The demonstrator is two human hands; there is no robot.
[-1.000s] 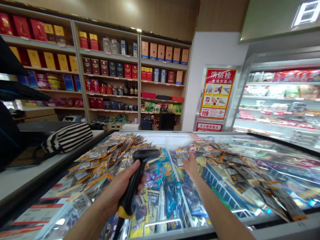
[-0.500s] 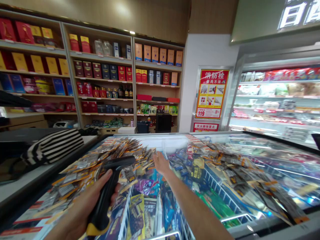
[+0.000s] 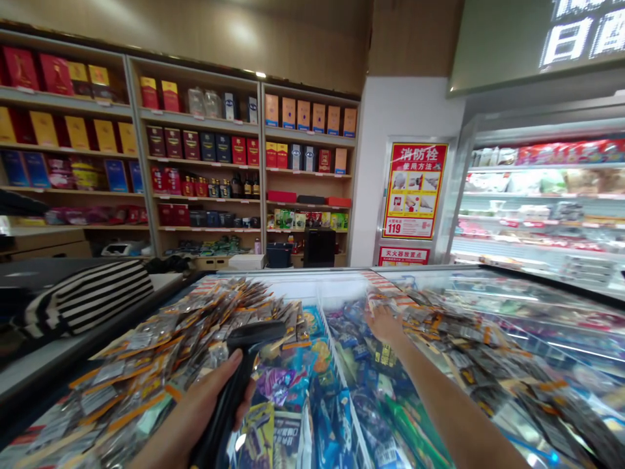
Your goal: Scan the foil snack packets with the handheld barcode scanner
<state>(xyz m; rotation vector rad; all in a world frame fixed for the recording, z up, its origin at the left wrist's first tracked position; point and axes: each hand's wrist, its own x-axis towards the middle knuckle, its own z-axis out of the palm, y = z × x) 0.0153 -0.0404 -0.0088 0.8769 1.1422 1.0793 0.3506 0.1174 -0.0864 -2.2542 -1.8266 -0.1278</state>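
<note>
My left hand (image 3: pixel 222 387) is wrapped round the handle of a black barcode scanner (image 3: pixel 256 333), its head above the freezer's goods. Under and beside it, a heap of small clear packets with orange edges (image 3: pixel 161 339) covers the left glass. Reaching forward, my right hand (image 3: pixel 385 322) is at the near-left edge of a second heap of such packets (image 3: pixel 469 332). Its fingers look closed on a small packet (image 3: pixel 377 296), blurred and partly hidden. Below both hands, bagged frozen goods (image 3: pixel 288 430) lie in the open chest freezer (image 3: pixel 293 281).
White wire dividers (image 3: pixel 336 352) split the freezer. A black-and-white striped bag (image 3: pixel 97 293) sits on the counter at the left. Behind stand shelves of boxed bottles (image 3: pixel 209 143), a red fire-hydrant notice (image 3: pixel 415 189) and a lit chiller (image 3: pixel 541 195).
My right hand has moved right, from the edge of the left packet heap to the right heap. My left hand with the scanner has shifted slightly right and down. The view has tilted slightly upward.
</note>
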